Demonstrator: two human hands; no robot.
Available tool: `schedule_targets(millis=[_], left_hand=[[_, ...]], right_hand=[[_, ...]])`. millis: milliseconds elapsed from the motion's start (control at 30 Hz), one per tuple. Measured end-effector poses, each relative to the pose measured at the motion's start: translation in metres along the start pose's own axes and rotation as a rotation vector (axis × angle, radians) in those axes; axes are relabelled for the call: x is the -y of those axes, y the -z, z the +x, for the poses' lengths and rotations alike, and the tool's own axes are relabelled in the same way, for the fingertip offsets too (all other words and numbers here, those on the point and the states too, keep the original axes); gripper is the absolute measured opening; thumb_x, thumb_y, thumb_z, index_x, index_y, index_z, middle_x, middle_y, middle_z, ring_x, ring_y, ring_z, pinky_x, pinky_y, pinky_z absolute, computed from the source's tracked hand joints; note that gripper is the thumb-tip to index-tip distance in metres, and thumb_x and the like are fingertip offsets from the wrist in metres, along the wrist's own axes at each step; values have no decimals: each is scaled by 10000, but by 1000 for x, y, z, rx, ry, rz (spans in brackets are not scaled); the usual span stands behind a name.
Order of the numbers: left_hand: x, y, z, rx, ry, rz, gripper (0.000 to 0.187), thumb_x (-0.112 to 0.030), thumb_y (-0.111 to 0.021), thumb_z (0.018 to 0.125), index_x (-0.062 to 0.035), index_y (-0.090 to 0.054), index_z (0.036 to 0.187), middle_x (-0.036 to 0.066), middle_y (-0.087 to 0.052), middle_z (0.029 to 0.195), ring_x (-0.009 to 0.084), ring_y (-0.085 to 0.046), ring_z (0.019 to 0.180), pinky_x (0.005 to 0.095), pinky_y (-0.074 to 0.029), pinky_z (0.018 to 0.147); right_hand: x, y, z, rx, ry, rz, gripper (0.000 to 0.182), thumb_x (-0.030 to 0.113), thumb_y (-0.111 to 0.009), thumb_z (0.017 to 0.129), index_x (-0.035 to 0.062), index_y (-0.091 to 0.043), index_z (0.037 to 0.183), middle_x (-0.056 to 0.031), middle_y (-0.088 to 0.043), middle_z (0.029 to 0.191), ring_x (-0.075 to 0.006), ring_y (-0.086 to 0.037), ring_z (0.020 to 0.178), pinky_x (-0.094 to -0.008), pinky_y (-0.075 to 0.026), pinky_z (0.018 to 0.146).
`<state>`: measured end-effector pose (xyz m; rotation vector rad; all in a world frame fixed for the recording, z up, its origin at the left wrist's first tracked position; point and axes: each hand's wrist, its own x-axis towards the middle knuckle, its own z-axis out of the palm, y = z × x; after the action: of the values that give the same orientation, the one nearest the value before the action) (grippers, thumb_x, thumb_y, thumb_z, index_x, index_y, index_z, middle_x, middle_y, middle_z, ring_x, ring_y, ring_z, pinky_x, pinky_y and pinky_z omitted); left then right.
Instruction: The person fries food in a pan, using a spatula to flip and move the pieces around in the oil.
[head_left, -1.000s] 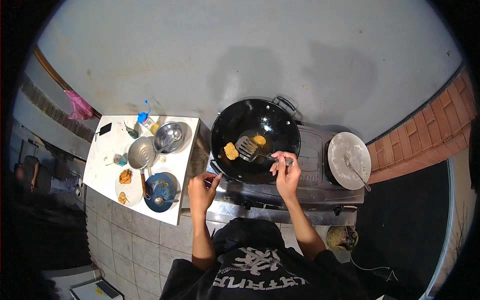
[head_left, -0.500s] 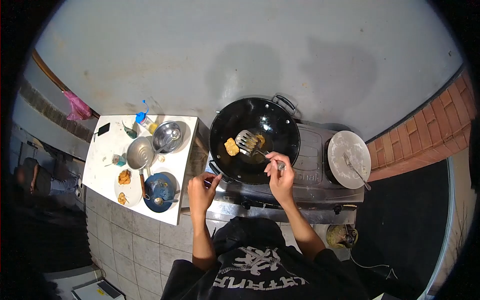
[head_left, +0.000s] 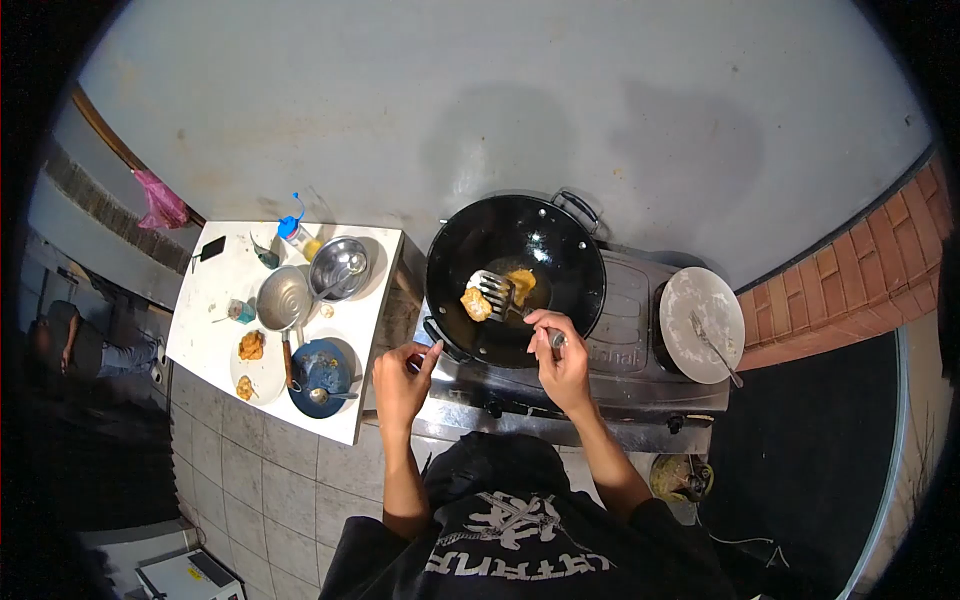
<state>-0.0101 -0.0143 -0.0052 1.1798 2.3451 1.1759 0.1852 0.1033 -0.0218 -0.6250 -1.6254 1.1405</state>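
Observation:
A slotted metal spatula (head_left: 494,290) is gripped by its handle in my closed right hand (head_left: 563,368), above the near right side of the black wok (head_left: 575,275). Its slotted head rests inside the wok, against a golden fried piece (head_left: 476,304). Another yellow-brown piece (head_left: 521,287) lies in the oil just right of the head. My left hand (head_left: 403,385) is closed, fingers curled, with its fingertips at the near-left wok handle (head_left: 446,342); some of its grip is hidden.
Left, a white table (head_left: 205,330) carries a saucepan (head_left: 283,298), a steel bowl (head_left: 338,268), a blue plate (head_left: 320,378) and fried pieces on a white plate (head_left: 268,376). Right, a floury plate (head_left: 690,300) with a fork sits on the stove (head_left: 610,395). A person (head_left: 70,335) is far left.
The spatula head has shifted and now touches the left fried piece, which has moved slightly right within the wok. My left hand stays at the wok handle. The view has shifted slightly.

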Motion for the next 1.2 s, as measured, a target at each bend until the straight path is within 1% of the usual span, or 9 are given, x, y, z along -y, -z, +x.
schedule_targets(millis=[200, 267, 333, 400, 500, 600, 833, 1000, 1200], left_hand=[[-12, 4, 0, -78, 5, 13, 345, -292, -773, 835, 26, -689, 730, 118, -530, 490, 181, -464, 410, 337, -365, 462], [-14, 1, -1, -117, -9, -9, 331, -257, -770, 834, 33, -671, 710, 114, -528, 489, 166, -460, 414, 329, -367, 463], [-14, -1, -1, -160, -22, -30, 321, -223, -767, 833, 41, -653, 691, 109, -526, 488, 150, -457, 418, 320, -369, 464], [-13, -2, -2, -197, -68, -109, 278, -125, -735, 813, 56, -602, 649, 102, -524, 487, 116, -458, 435, 298, -377, 466], [-12, -3, -3, -221, -118, -146, 238, -66, -693, 786, 61, -570, 628, 97, -525, 486, 93, -460, 451, 278, -386, 472], [-15, -4, -4, -218, -104, -151, 218, -52, -687, 773, 61, -568, 629, 98, -524, 486, 87, -463, 457, 272, -388, 473], [-13, -9, -3, -176, -112, -115, 226, -80, -714, 783, 51, -590, 647, 102, -540, 496, 111, -474, 448, 290, -399, 481], [-12, -11, -1, -128, -90, -45, 309, -173, -741, 844, 47, -611, 671, 115, -554, 515, 146, -499, 449, 307, -406, 489], [-15, -11, 1, -132, -69, -43, 346, -233, -747, 857, 44, -632, 683, 123, -565, 530, 166, -503, 453, 319, -404, 486]], right_hand=[[17, 16, -10, 108, 55, -172, 178, -116, -567, 873, -20, -535, 1020, -149, -633, 1042, -216, -648, 833, -314, -527, 722], [22, 19, -13, 146, 92, -212, 192, -118, -583, 861, -21, -537, 1020, -160, -635, 1053, -271, -663, 902, -341, -536, 771], [27, 23, -18, 177, 101, -238, 200, -115, -597, 854, -21, -539, 1022, -161, -636, 1058, -281, -664, 911, -347, -537, 780], [31, 23, -24, 209, 109, -264, 210, -111, -611, 848, -21, -540, 1024, -161, -636, 1062, -291, -665, 919, -354, -539, 790], [33, 21, -31, 224, 159, -263, 165, -112, -598, 841, -23, -548, 971, -164, -634, 1063, -254, -645, 860, -327, -515, 770], [34, 19, -38, 274, 178, -270, 185, -105, -611, 837, -12, -552, 985, -165, -632, 1087, -293, -651, 906, -343, -519, 799], [32, 23, -43, 298, 130, -269, 176, -93, -599, 857, -14, -537, 1001, -170, -628, 1102, -303, -647, 916, -352, -514, 808], [37, 25, -41, 325, 160, -275, 174, -89, -596, 862, -14, -529, 1004, -174, -625, 1109, -315, -644, 920, -365, -513, 815], [35, 24, -41, 326, 170, -287, 189, -100, -601, 844, -13, -523, 993, -171, -621, 1095, -327, -641, 921, -385, -513, 818]])
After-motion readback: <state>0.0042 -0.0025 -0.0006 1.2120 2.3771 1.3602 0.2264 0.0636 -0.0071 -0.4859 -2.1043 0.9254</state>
